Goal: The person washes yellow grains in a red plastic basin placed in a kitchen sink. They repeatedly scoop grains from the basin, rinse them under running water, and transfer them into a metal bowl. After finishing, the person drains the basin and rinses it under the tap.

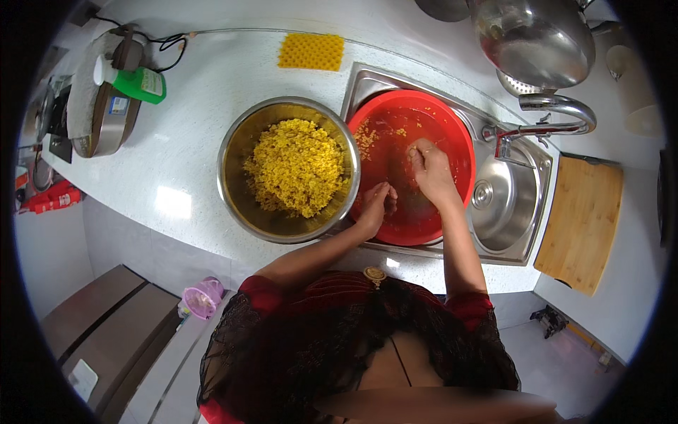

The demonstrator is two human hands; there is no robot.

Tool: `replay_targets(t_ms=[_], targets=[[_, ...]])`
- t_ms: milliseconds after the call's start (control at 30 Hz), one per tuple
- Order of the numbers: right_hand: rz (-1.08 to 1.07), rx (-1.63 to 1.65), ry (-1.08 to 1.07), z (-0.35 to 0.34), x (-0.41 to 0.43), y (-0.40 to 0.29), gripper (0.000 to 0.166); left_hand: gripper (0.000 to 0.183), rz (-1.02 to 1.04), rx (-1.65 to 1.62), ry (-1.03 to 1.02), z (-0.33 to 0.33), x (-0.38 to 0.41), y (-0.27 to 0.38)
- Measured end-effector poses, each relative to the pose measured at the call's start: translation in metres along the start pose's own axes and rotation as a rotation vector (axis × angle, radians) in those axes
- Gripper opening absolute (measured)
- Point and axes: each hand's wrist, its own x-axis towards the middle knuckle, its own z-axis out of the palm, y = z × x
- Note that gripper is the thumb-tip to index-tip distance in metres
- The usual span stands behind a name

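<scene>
A red plastic basin (465, 159) of water sits over the left bowl of a steel double sink (535, 238). Yellow-brown crumbs float in it, mostly at the upper left. Over the water, my right hand (431, 167) has its fingers bent together; whether anything is between them cannot be told. My left hand (378, 206) is at the basin's lower left side, fingers curled and partly hidden. Left of the basin stands a steel mixing bowl (230, 212) holding a heap of yellow, crumbly food (299, 167).
A chrome faucet (561, 128) arches behind the sink's right bowl. Beyond lies a bamboo cutting board (582, 222). A yellow textured mat (311, 52) lies at the back. A green spray bottle (143, 85) and an appliance are far left; a steel pan (535, 42) hangs upper right.
</scene>
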Motion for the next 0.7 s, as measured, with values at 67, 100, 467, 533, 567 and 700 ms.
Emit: replay_targets(t_ms=[67, 100, 467, 533, 567, 700], targets=[[-0.164, 0.085, 0.122, -0.009, -0.001, -0.063, 0.009, 0.025, 0.054, 0.041, 0.019, -0.007, 0.003, -0.006], [-0.291, 0.055, 0.155, -0.011, -0.005, -0.093, 0.007, 0.025, -0.066, -0.251, 0.09, -0.004, 0.001, 0.005], [-0.655, -0.47, -0.043, 0.086, -0.025, -0.141, 0.036, 0.034, 0.256, 0.246, 0.048, 0.0, 0.004, -0.007], [-0.555, -0.151, -0.027, 0.065, -0.027, -0.131, 0.031, 0.03, 0.235, 0.357, -0.035, -0.012, 0.01, -0.016], [-0.53, 0.017, -0.024, 0.057, -0.022, -0.125, 0.029, 0.029, 0.189, 0.414, -0.045, -0.037, 0.035, -0.038], [-0.041, 0.189, 0.309, 0.033, 0.015, -0.003, 0.015, 0.025, 0.129, 0.02, -0.061, -0.014, 0.004, -0.019]])
